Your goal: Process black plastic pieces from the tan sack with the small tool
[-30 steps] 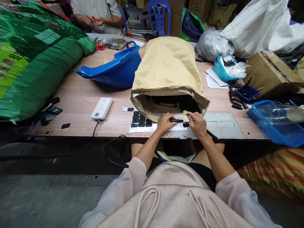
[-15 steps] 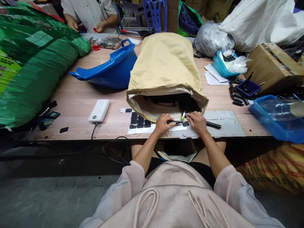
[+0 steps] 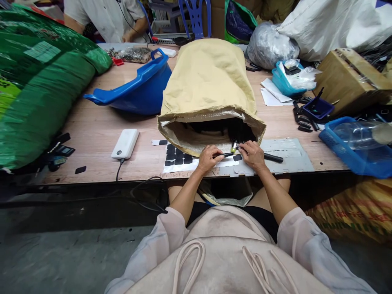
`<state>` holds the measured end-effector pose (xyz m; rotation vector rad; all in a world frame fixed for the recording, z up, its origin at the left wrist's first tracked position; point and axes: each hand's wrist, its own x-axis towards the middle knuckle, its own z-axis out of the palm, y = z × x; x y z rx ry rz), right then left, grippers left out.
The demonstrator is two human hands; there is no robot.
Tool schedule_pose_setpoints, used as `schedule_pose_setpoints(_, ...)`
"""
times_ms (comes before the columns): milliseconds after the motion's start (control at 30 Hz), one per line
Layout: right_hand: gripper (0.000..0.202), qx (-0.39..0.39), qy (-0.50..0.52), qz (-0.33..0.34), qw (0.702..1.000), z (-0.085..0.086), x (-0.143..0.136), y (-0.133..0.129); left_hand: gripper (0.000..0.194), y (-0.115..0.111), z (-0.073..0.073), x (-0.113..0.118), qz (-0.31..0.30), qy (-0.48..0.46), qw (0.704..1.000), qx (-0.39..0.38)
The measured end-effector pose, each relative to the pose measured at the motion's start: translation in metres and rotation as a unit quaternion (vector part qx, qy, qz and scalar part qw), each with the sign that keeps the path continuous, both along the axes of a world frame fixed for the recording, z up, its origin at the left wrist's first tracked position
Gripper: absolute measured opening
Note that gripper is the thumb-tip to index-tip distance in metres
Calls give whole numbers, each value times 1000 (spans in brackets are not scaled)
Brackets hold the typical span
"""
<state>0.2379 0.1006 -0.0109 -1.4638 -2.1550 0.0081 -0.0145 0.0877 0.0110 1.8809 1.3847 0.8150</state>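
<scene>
My left hand [image 3: 209, 158] is closed around a thin black piece [image 3: 227, 155] that points to the right. Close beside it, my right hand [image 3: 252, 155] pinches a small metal-and-yellow tool [image 3: 234, 147], its yellow end near the tip of the black piece. Both hands are at the mouth of a large tan paper sack [image 3: 211, 77] lying on its side, with dark items inside. A white sheet with black stickers [image 3: 178, 155] lies left of my left hand. A black rod [image 3: 273, 158] rests on a grey board [image 3: 290, 153], right of my right hand.
A blue basin [image 3: 137, 92] and a white power bank [image 3: 125, 143] with a cable are on the left, beyond them green sacks [image 3: 61, 81]. Blue trays [image 3: 339, 151], a cardboard box [image 3: 352, 81] and black parts are on the right. Another person [image 3: 107, 20] sits across the table.
The whole view has shifted slightly. The black piece in my left hand now tilts a little, its tip raised. The other person's hands have moved.
</scene>
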Motion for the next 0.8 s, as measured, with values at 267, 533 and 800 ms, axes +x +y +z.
schedule_pose_setpoints(267,23,-1,-4,-1,1000,1,-2,-1,32,-111,-19,13,-196,-127,957,-170)
schedule_pose_setpoints(533,23,-6,-7,-1,1000,2,-2,-1,29,-122,-88,30,-102,160,944,-269)
schedule_pose_setpoints(800,22,2,-15,-5,1000,0,-3,-1,34,-57,3,38,-153,-157,961,-171)
